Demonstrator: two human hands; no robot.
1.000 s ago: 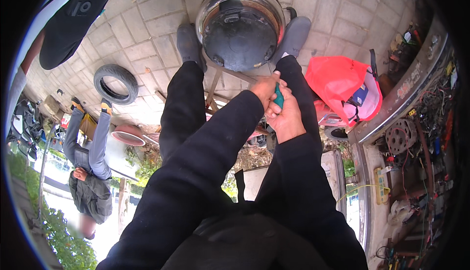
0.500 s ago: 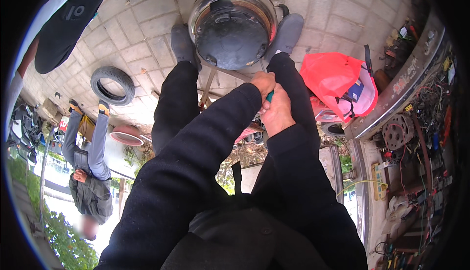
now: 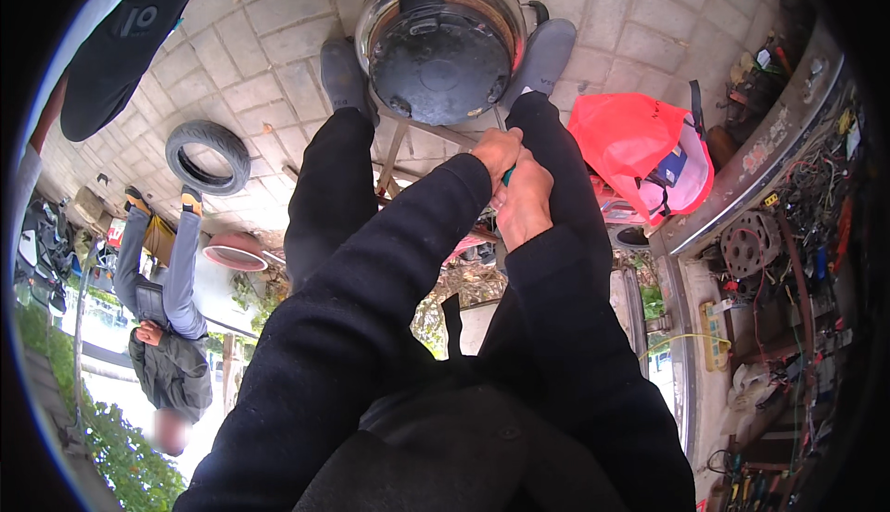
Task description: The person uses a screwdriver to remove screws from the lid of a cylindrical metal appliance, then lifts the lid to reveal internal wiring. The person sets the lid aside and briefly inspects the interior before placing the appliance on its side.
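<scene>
Both my hands are closed together in front of my right knee. My left hand [image 3: 498, 151] is the farther one, its fingers wrapped round the front of a slim tool. Just behind it, my right hand [image 3: 526, 198] grips the tool's green handle [image 3: 508, 175]; only a sliver of green shows between the hands. A thin shaft seems to stick out past my left hand, but its tip is hard to make out. Beyond my hands, between my grey shoes, a black round lid-like piece [image 3: 440, 67] sits in a shiny metal basin [image 3: 380, 2].
A red bag [image 3: 616, 136] stands open to the right, beside a metal-edged frame and shelves of wires and parts [image 3: 751, 248]. Leftward lie a tyre [image 3: 176, 161] and a red-rimmed bowl [image 3: 235, 252]. One person [image 3: 167, 326] has clasped hands; another person's dark clothing [image 3: 111, 67] fills the upper left.
The whole view has shifted slightly, with the basin a little higher in the picture. My hands keep the same hold on the green-handled tool.
</scene>
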